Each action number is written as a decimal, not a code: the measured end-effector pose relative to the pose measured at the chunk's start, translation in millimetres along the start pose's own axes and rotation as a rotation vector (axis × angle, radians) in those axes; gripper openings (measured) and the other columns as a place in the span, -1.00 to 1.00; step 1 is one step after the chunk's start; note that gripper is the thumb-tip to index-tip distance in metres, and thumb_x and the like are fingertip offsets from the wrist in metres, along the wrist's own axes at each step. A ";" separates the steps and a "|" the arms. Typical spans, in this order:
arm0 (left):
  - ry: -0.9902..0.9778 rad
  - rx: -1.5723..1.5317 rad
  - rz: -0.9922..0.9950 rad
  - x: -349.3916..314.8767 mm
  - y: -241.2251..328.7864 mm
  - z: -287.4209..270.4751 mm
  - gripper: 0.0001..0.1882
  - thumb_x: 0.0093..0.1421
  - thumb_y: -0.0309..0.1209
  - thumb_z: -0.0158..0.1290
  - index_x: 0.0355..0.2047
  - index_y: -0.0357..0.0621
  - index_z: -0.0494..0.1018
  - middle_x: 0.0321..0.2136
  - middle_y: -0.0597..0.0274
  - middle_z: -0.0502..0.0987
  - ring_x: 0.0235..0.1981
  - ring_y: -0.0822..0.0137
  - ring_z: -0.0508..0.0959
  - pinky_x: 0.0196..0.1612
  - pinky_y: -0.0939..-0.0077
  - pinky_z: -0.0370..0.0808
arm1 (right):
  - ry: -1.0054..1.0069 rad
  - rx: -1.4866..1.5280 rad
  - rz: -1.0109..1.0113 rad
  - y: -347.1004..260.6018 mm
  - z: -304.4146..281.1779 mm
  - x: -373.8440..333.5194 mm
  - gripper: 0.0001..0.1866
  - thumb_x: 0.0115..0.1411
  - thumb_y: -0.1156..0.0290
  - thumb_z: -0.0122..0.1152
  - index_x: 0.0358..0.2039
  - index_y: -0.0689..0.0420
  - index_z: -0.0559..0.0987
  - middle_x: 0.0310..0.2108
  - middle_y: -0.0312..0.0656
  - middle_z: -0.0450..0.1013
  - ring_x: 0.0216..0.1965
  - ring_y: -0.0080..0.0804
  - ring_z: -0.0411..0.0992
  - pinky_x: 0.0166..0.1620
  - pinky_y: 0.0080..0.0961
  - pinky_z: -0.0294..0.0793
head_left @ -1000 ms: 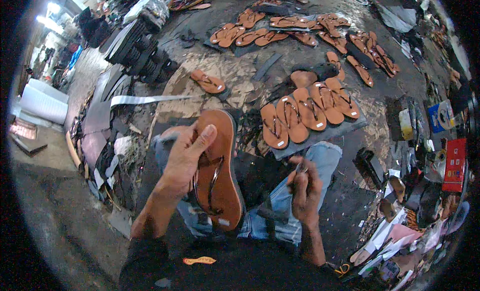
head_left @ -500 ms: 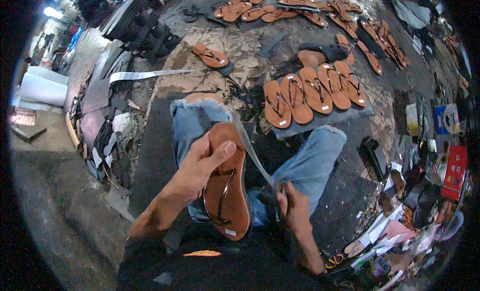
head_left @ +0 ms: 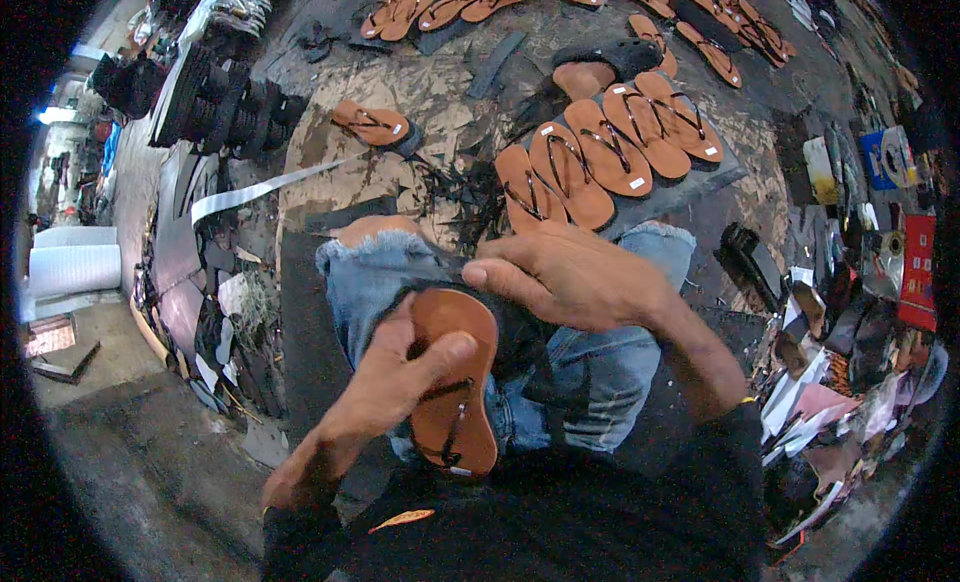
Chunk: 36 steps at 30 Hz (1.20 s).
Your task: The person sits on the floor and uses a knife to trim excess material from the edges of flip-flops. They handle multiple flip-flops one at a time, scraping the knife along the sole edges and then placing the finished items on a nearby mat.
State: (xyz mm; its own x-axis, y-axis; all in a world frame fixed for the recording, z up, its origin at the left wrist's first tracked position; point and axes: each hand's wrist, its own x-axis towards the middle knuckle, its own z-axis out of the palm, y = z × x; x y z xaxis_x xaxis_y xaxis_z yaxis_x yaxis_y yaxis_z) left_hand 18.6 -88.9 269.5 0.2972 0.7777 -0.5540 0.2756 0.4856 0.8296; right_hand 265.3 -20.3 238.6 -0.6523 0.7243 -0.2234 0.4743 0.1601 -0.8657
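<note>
A tan flip-flop (head_left: 455, 317) with a thin dark thong strap and a small white label lies lengthwise over my lap. My left hand (head_left: 380, 372) grips it from the left, thumb pressed on the footbed. Dark material shows around its far end, near my knee in ripped blue jeans (head_left: 605, 382). Just right of that end is my right hand (head_left: 580, 272), palm down with curled fingers and the thumb pointing left toward the flip-flop. Whatever those fingers hold is hidden beneath the hand.
Several finished-looking flip-flops (head_left: 570, 177) stand in a row on a dark sheet (head_left: 725, 177). One flip-flop (head_left: 372, 124) lies apart, near a pale strip (head_left: 260, 187). Black stacked pieces (head_left: 225, 112) stand far left. Scraps (head_left: 815, 412) litter the right side, beside a red packet (head_left: 918, 272).
My right hand has moved up and left from beside my lap to the flip-flop's far end. The long grey strip stretched toward that hand is out of sight. The flip-flop's far end has dropped nearer.
</note>
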 end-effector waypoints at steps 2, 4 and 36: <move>0.011 0.243 0.049 -1.5 8.1 -5.5 -0.57 0.39 -0.24 0.14 0.13 -0.25 0.40 0.00 0.22 0.54 -0.01 0.36 0.54 0.16 0.30 0.47 | 0.162 0.311 -0.033 22.1 19.3 8.5 -0.53 0.47 0.05 -0.06 -0.12 0.23 0.60 -0.32 0.06 0.60 -0.22 -0.04 0.59 -0.09 -0.05 0.51; 0.244 -0.633 0.381 13.9 -12.9 -53.6 -0.61 0.39 -0.30 0.13 0.14 -0.21 0.41 0.02 0.20 0.55 -0.01 0.28 0.56 0.17 0.24 0.48 | 0.537 0.402 0.025 60.1 29.5 -20.3 -0.61 0.48 0.13 -0.04 -0.14 0.24 0.54 -0.48 -0.18 0.43 -0.33 -0.33 0.46 -0.20 -0.28 0.48; 0.259 -0.688 0.006 -5.2 -62.6 37.4 -0.53 0.13 -0.52 0.35 0.05 -0.26 0.49 -0.12 0.17 0.65 -0.05 0.28 0.64 0.08 0.33 0.56 | 0.460 0.200 0.166 21.4 122.3 -87.8 -0.64 0.41 0.07 0.11 -0.16 0.16 0.50 -0.53 0.15 0.51 -0.43 0.24 0.52 -0.37 0.06 0.43</move>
State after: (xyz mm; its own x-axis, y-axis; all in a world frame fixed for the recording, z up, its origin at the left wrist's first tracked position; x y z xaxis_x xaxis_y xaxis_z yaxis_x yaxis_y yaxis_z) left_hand 34.1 -138.3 217.8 0.0477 0.8092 -0.5857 -0.3871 0.5555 0.7359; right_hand 260.3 -162.5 184.9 -0.2301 0.9556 -0.1838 0.3973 -0.0802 -0.9142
